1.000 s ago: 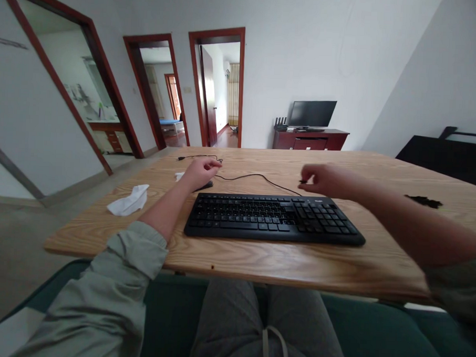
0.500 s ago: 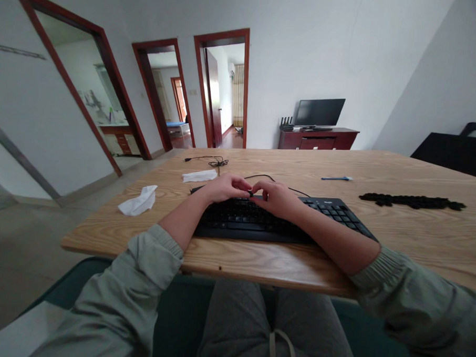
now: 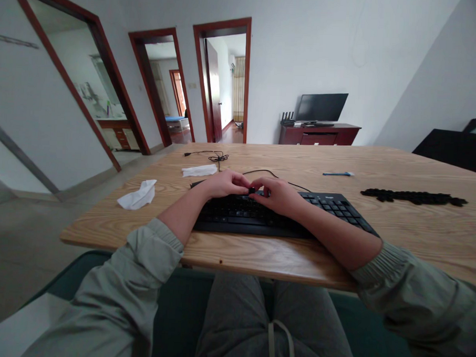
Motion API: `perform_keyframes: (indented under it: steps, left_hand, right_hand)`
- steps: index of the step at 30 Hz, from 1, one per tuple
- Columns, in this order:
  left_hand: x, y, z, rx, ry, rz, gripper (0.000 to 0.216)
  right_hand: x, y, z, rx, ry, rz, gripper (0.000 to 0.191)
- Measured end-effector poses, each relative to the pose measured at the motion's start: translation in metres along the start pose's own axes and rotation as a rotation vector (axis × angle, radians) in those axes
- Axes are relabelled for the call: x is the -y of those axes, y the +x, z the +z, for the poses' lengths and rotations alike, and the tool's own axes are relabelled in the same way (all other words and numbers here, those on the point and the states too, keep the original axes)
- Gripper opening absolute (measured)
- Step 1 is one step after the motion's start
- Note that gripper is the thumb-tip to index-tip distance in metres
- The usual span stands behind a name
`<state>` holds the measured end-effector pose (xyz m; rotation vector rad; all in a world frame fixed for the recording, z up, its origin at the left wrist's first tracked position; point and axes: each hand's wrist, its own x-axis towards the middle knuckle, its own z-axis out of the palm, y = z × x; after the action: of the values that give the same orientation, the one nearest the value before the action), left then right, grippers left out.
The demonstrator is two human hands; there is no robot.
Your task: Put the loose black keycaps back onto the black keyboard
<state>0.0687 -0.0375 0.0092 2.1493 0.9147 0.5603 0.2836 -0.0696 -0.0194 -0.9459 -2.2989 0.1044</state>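
A small black keycap [image 3: 252,190] is pinched between the fingertips of my left hand [image 3: 229,185] and my right hand [image 3: 279,196], just above the keyboard's top rows. Both hands are closed, fingertips meeting around it. Beneath them lies the black keyboard [image 3: 255,227], near the front edge of the table; my hands and right forearm cover part of it. Keys show on its right-hand block, while the area under my hands is too dark to make out. Off to the right, loose black keycaps [image 3: 413,197] form a long row on the wood.
A blue-handled brush [image 3: 338,174] lies beyond the keyboard. On the left are a folded white tissue [image 3: 199,170] and a crumpled white tissue [image 3: 137,194]. The keyboard's cable [image 3: 218,157] is coiled behind them. The wooden table [image 3: 161,222] ends close to my lap.
The keycap shows more clearly between my fingertips, and my right fingers have shifted slightly around it. The view has tilted a little, moving the scene slightly upward. Table items stay in place.
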Motion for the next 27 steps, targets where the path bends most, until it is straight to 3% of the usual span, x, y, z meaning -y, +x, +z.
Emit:
perform_keyframes:
  steps: [12, 21, 27]
  left_hand:
    - [0.013, 0.005, 0.001, -0.111, -0.095, 0.006, 0.037]
    - [0.013, 0.005, 0.002, -0.082, -0.094, 0.045, 0.035]
    - [0.008, 0.003, 0.004, -0.04, 0.024, 0.026, 0.03]
  right_hand:
    - [0.002, -0.001, 0.001, -0.014, -0.008, -0.023, 0.023]
    - [0.003, -0.002, 0.0, -0.001, -0.007, -0.006, 0.022]
    - [0.0, -0.002, 0.001, 0.087, -0.064, -0.025, 0.018]
